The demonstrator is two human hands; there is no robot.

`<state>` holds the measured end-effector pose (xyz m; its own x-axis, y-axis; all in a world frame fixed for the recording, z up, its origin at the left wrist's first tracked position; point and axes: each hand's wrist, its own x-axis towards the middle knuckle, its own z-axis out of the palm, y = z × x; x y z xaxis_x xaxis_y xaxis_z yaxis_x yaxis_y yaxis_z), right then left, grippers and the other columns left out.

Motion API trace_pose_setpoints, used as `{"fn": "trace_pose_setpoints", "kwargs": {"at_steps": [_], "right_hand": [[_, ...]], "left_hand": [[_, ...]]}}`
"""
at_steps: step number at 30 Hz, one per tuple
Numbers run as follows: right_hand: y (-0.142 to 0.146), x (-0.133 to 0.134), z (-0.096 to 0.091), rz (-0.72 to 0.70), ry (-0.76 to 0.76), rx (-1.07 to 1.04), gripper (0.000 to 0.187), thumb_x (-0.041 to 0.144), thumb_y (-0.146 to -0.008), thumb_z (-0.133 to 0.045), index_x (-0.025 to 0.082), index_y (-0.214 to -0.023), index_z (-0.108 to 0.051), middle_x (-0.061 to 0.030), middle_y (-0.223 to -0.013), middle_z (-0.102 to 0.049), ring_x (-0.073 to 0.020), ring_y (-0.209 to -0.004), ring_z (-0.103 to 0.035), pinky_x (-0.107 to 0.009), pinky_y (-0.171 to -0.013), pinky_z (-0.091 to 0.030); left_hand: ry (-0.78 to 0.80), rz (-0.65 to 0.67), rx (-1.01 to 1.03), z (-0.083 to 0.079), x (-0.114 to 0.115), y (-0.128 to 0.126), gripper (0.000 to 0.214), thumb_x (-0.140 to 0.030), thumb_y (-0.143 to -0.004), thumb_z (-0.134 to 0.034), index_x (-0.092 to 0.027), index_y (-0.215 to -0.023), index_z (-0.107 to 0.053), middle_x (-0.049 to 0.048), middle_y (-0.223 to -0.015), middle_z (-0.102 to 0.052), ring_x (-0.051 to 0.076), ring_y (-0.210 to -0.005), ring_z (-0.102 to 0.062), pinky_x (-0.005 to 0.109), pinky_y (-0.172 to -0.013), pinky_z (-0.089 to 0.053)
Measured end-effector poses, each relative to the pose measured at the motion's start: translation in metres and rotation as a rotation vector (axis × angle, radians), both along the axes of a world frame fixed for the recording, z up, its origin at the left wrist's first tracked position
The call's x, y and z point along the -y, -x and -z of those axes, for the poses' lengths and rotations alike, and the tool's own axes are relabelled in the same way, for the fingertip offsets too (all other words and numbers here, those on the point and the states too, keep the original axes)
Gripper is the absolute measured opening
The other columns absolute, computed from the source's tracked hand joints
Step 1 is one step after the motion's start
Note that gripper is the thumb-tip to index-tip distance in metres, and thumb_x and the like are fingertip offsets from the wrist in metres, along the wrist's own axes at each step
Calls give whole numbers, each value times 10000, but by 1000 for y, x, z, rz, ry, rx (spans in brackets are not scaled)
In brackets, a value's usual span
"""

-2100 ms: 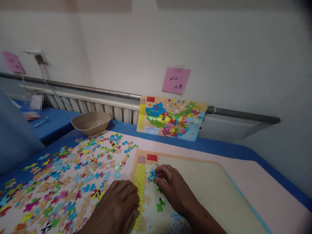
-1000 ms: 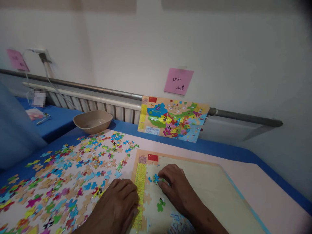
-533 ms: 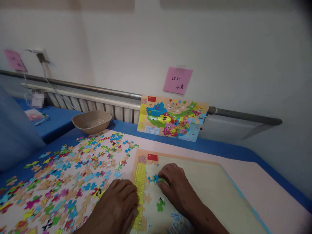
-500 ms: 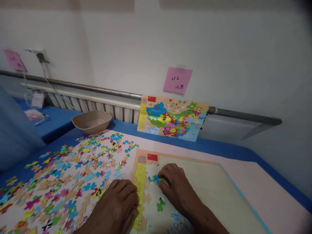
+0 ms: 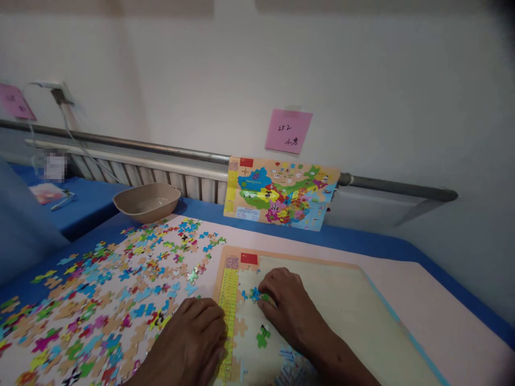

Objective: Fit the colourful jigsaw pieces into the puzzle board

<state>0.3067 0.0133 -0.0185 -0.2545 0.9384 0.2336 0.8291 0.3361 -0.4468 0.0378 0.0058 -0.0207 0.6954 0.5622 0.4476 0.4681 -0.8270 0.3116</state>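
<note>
My right hand (image 5: 285, 303) is over the puzzle board, thumb and fingers pinching blue and green puzzle pieces (image 5: 255, 294) near the board's left side. How many pieces are pinched is unclear. My left hand (image 5: 197, 335) rests on the left edge of the puzzle board (image 5: 333, 300), fingers bent and together. Its fingertips are hidden, so anything under them cannot be seen. Below my right hand lies a green puzzle piece (image 5: 263, 336) with a black-and-white figure. Tan edge pieces (image 5: 240, 328) line the yellow strip. Bluish-white printed pieces (image 5: 289, 367) lie partly behind my right forearm.
Many loose puzzle pieces (image 5: 104, 300) cover the table's left side. A beige basin (image 5: 147, 202) stands behind them. The printed map picture (image 5: 277, 193) leans on the wall rail below a pink note (image 5: 288, 131). Blue clothing of another person (image 5: 24, 220) shows at far left.
The view has shifted slightly, moving the scene a little left in the picture. Both hands keep nearly the same places on the board, with the right-hand pinch unchanged.
</note>
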Motion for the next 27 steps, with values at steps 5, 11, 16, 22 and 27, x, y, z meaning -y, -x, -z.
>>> {"fn": "trace_pose_setpoints", "kwargs": {"at_steps": [5,11,16,22,27], "right_hand": [[0,0,2,6,0,0,212,56,-842,-766,196,-955,-654,-22,-1012,-619,-249,-1031,-528,-410,-922,-317],[2,-1,-1,6,11,25,187,72,-856,-755,198,-963,-668,-32,-1011,-619,-259,-1036,-528,-410,-913,-323],[2,-1,1,9,5,35,182,53,-866,-734,199,-948,-664,-21,-997,-610,-248,-1028,-524,-406,-915,-322],[0,-1,2,-6,-7,12,189,43,-866,-752,192,-943,-665,-22,-994,-611,-246,-1024,-524,-408,-915,-318],[2,-1,0,-6,-14,3,192,27,-851,-734,184,-927,-654,-27,-985,-612,-249,-1013,-524,-411,-911,-321]], "left_hand": [[1,-2,-6,-1,0,-1,155,-106,-889,-610,-230,-971,-652,2,-1006,-741,220,-954,-670,393,-838,-505],[-9,-4,-5,0,-1,0,170,-94,-876,-617,-233,-968,-651,-9,-1002,-742,214,-944,-669,394,-827,-502],[-14,2,-1,-2,0,-1,155,-103,-887,-609,-228,-972,-645,0,-1010,-748,215,-949,-674,389,-842,-507],[-35,0,-10,-1,-2,0,148,-111,-899,-601,-230,-975,-644,7,-1003,-750,218,-949,-683,383,-839,-512],[-49,1,-12,-1,-3,0,154,-118,-888,-617,-233,-985,-648,-2,-1016,-756,215,-955,-688,382,-838,-514]]}}
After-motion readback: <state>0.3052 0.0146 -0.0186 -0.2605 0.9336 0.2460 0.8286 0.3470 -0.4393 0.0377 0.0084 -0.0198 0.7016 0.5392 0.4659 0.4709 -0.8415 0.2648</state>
